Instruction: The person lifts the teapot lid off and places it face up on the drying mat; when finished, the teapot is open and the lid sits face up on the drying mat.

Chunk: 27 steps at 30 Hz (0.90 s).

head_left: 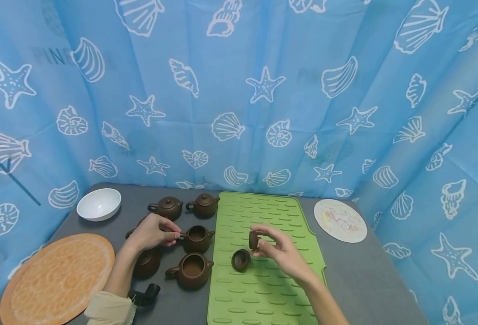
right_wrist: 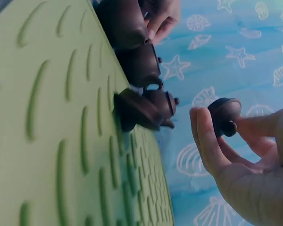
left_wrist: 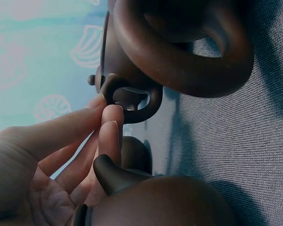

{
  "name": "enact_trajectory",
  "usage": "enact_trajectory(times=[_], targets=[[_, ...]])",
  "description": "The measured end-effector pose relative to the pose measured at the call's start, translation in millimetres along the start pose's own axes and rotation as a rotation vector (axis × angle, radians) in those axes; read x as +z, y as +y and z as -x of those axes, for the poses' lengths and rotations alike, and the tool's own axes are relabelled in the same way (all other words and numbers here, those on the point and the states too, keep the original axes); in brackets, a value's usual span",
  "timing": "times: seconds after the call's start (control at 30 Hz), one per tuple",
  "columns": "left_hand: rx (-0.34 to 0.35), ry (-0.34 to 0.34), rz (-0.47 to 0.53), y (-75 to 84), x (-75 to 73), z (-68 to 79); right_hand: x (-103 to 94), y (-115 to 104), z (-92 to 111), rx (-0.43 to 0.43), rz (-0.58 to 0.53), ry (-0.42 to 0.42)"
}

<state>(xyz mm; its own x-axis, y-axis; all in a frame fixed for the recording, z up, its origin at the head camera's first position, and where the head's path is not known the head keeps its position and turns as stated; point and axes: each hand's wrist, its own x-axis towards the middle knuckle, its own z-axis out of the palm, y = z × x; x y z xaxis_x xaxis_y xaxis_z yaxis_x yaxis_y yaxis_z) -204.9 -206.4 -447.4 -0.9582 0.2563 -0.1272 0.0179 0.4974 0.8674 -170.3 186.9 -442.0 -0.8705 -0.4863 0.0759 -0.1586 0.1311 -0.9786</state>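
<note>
My left hand (head_left: 153,232) pinches the handle (left_wrist: 148,106) of a lidless brown teapot (head_left: 197,241) between thumb and fingertips. In my right hand (head_left: 279,253), thumb and fingers hold a small brown lid (right_wrist: 225,114) by its edges, raised over the green mat. A second lid (head_left: 241,260) lies on the mat just left of that hand, its hollow side showing. Nearer me stands another uncovered teapot (head_left: 192,271). Two lidded teapots (head_left: 169,208) stand behind. More teapots (head_left: 147,265) are partly hidden by my left hand and forearm.
The ribbed green mat (head_left: 271,293) lies right of the teapots on a grey-covered table. A white bowl (head_left: 99,204) sits at the back left, a round orange-brown mat (head_left: 58,280) at the front left, and a round printed disc (head_left: 340,220) at right. Blue shell-patterned curtain surrounds the table.
</note>
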Motion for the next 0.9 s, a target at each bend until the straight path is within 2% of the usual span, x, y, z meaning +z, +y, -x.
enact_trajectory(times=[0.27,0.53,0.7,0.9], targets=[[-0.003,0.009,-0.019,0.6,0.5,0.8,-10.2,13,19,0.08,0.09,-0.009],[-0.001,0.018,-0.029,1.3,1.3,1.2,-17.0,22,28,0.18,0.067,-0.074],[-0.013,0.024,-0.03,2.0,1.9,1.3,-18.7,25,27,0.194,0.14,-0.095],[-0.029,0.029,-0.028,2.9,1.3,0.8,-19.3,26,24,0.153,0.232,-0.117]])
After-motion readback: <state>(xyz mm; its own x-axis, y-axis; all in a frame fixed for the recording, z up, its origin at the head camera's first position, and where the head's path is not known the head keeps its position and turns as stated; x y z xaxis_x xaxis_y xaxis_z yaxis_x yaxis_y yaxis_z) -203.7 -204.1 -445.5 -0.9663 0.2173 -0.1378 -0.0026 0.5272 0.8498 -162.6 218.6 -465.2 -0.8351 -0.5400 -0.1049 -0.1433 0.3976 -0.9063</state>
